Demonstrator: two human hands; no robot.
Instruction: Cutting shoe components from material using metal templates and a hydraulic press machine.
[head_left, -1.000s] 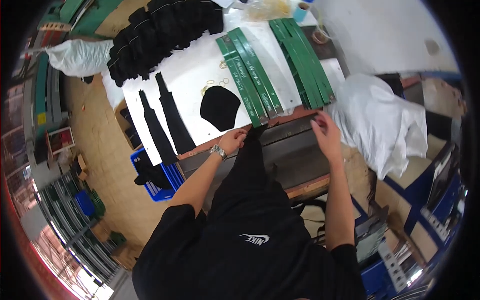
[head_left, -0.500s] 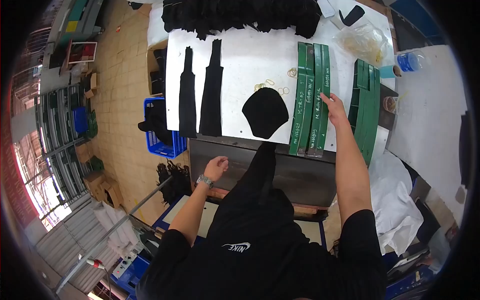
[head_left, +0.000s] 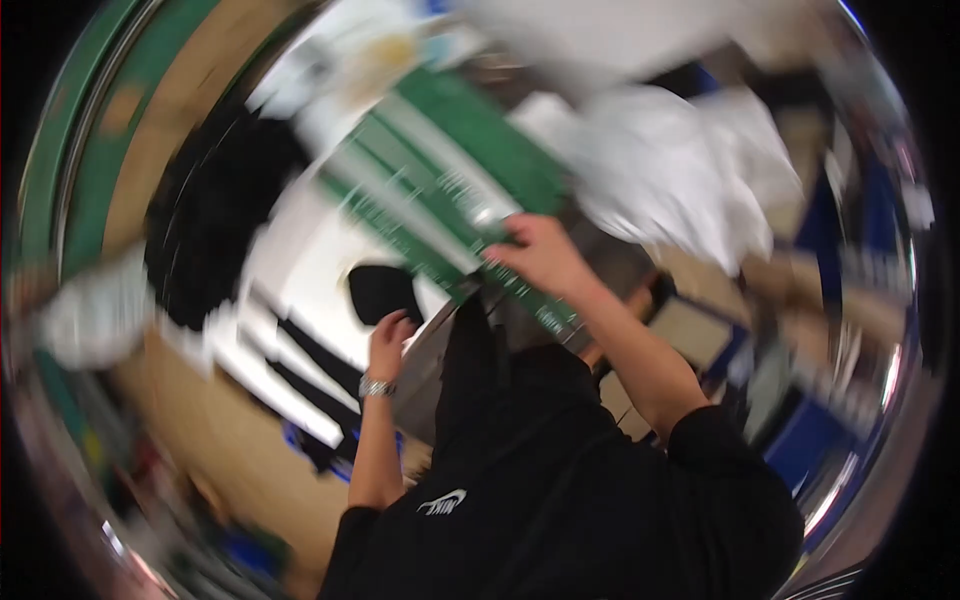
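Observation:
My right hand (head_left: 545, 258) pinches the edge of a long green strip (head_left: 535, 300) with white handwriting, whose near end sticks out past the table edge. Further green strips (head_left: 385, 150) lie alongside it, and a wider green piece (head_left: 490, 130) is to their right. My left hand (head_left: 388, 345), a metal watch on its wrist, hovers by the table's front edge with nothing visible in it, fingers loosely apart. Just beyond it lies a rounded black fabric piece (head_left: 383, 292). Two long narrow black fabric pieces (head_left: 318, 355) rest on the white table (head_left: 305, 240) further left. Motion blurs the view.
A big heap of black fabric (head_left: 215, 210) covers the table's far left end. White sacking (head_left: 670, 170) bulges at the right. Part of a blue crate (head_left: 300, 440) shows below the table at the left. Clear plastic (head_left: 375, 55) lies at the far end.
The view has swung round to the right. My right hand has drawn a green strip toward me, past the table edge. My left hand has come up near the rounded black piece.

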